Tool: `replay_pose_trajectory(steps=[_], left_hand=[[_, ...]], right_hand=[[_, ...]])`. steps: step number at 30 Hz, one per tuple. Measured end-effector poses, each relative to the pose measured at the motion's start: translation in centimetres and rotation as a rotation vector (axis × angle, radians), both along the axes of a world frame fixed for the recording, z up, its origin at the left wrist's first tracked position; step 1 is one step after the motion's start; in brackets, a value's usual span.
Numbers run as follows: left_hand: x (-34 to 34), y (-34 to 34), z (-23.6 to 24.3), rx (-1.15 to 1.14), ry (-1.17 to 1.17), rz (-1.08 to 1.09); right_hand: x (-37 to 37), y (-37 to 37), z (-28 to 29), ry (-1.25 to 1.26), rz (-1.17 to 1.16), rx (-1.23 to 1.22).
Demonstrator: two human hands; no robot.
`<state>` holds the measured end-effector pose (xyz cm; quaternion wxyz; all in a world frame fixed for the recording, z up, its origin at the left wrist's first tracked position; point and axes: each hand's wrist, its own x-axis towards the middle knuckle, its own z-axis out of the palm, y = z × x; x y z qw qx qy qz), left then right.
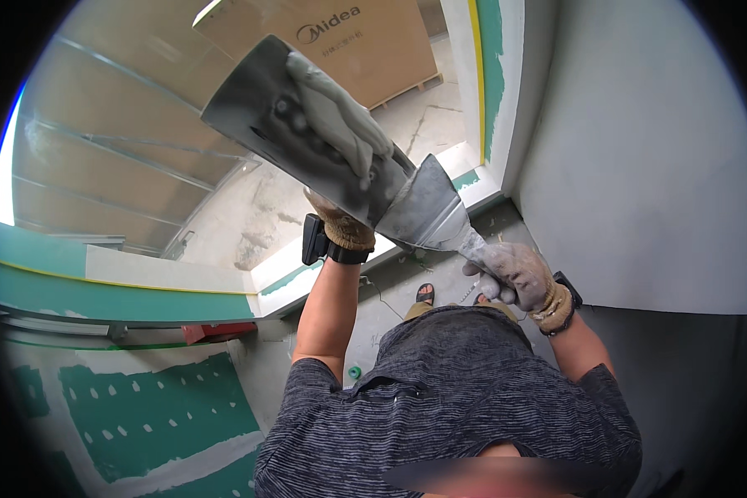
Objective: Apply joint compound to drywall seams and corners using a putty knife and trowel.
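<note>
Amid green wallboard point(153, 402), right fingers point(507, 294) grip a flared metal scraper point(423, 212); left hand's point(340, 226) fingers, behind putty-laden trowel point(257, 95), unreadable.

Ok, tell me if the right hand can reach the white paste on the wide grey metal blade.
Likely yes, by tool: the gloved right hand holds a grey metal scraper overlapping the near end of the wide blade, and nothing visible blocks the way to the white paste.
</note>
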<state>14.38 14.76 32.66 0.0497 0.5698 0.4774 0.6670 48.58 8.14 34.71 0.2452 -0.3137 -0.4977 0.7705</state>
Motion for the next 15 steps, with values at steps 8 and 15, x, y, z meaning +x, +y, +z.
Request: replay_pose_trajectory(steps=[8,15], left_hand=[[1.6,-5.8,-0.8,-0.096,0.458,0.007],[-1.1,-7.4,2.5,-0.166,0.692,-0.167]], right_hand=[[-0.7,-0.1,1.4,0.053,-0.042,-0.027],[0.4,-0.6,-1.8,0.136,-0.034,-0.047]])
